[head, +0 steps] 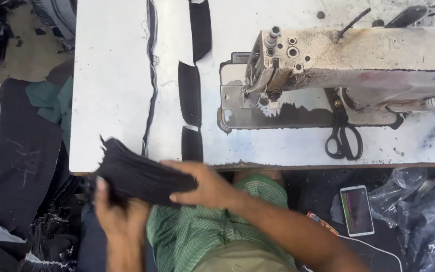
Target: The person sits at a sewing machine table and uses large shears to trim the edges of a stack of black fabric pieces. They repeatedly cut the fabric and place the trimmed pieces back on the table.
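Both hands grip a stack of dark fabric pieces

Left hand (119, 211) under the fabric stack (139, 176); right hand (205, 186) fingers over its top edge.

A white work table (112, 75), scuffed and stained along its near edge, carries a worn cream sewing machine (358, 60) on its right half. Black-handled scissors (344, 138) lie just in front of the machine's base. Left of the machine, three dark fabric pieces (190, 93) lie in a line running from the far edge to the near edge, and a thin dark strip (150, 75) lies beside them, farther left.
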